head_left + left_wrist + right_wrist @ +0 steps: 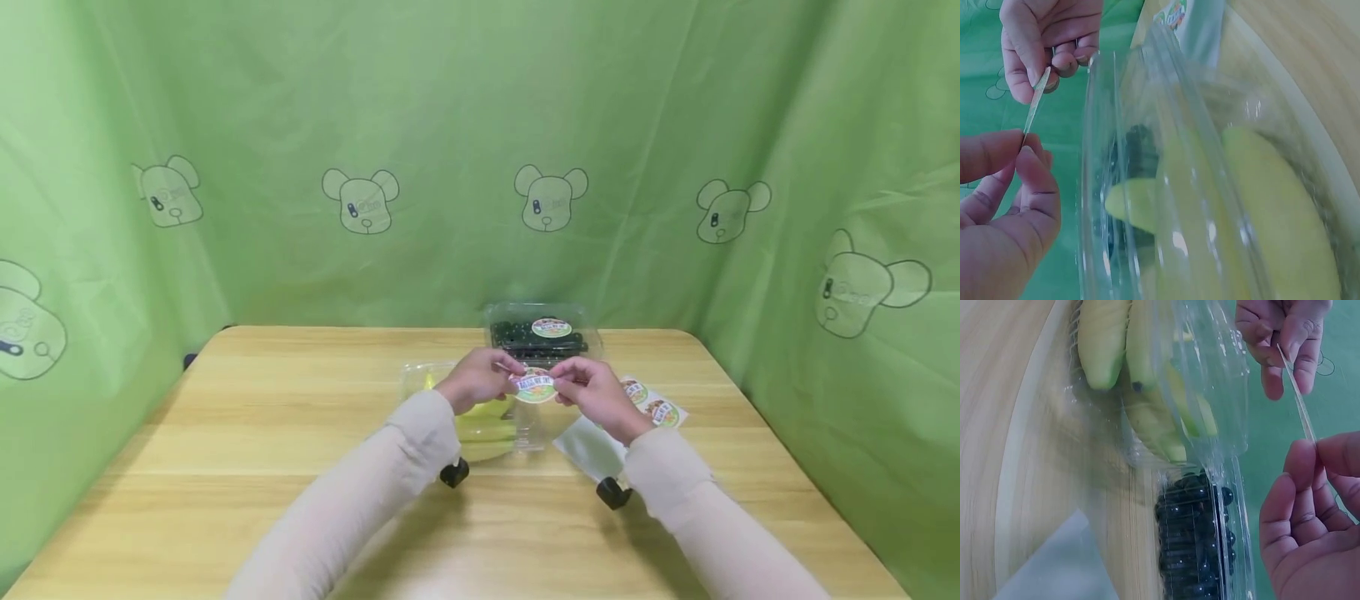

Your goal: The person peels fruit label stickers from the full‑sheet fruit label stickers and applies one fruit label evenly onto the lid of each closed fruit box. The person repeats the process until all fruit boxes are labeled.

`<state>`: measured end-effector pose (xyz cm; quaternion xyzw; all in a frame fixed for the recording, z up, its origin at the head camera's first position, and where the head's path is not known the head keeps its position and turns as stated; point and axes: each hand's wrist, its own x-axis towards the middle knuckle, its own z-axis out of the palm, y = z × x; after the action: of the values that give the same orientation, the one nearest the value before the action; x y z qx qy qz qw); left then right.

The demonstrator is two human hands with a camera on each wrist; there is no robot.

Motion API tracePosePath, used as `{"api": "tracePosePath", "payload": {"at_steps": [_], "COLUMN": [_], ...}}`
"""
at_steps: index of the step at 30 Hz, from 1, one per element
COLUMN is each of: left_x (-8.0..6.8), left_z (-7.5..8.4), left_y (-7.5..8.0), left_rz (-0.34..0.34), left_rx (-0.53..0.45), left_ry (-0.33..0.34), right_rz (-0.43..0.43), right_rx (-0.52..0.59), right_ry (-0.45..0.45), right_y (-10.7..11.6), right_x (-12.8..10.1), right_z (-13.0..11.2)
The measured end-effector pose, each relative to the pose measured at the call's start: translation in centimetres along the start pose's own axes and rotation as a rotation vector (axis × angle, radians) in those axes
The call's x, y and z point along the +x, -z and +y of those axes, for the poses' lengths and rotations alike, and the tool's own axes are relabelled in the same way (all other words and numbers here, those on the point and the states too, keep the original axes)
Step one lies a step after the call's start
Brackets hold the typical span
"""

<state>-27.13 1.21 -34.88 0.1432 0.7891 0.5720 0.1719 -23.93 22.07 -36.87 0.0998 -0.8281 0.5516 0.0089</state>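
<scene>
An oval printed sticker (534, 385) is stretched between both hands above the table. My left hand (483, 379) pinches its left end between thumb and forefinger. On the other end, my right hand (600, 392) pinches it the same way. In both wrist views the sticker (1036, 103) appears nearly edge-on. Below and left of it sits a clear plastic box of bananas (1147, 375), partly hidden by the left hand in the head view. Behind the hands stands a clear box of dark round fruit (517, 335), with a similar oval sticker on its lid.
A sheet of oval stickers (663, 412) lies on the wooden table (300, 425) under the right forearm, its near part a blank backing. Green cloth (457, 100) with printed bear heads hangs around the table's back and sides.
</scene>
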Motion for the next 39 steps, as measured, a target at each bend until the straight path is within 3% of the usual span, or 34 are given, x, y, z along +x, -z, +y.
{"api": "tracePosePath", "payload": {"at_steps": [16, 27, 39], "left_x": [-1.0, -1.9, -2.3], "left_z": [-1.1, -1.8, -1.9], "left_y": [2.9, 4.1, 4.8], "left_rz": [0.000, 0.004, 0.035], "left_rx": [0.033, 0.093, 0.128], "left_ry": [-0.017, -0.030, -0.002], "right_rz": [-0.001, -0.038, -0.044], "right_rx": [-0.129, -0.117, -0.123], "right_ry": [0.044, 0.041, 0.009], "right_y": [-2.2, -3.6, -4.5], "right_x": [1.6, 2.0, 2.3], "right_z": [-0.5, -1.0, -1.4]}}
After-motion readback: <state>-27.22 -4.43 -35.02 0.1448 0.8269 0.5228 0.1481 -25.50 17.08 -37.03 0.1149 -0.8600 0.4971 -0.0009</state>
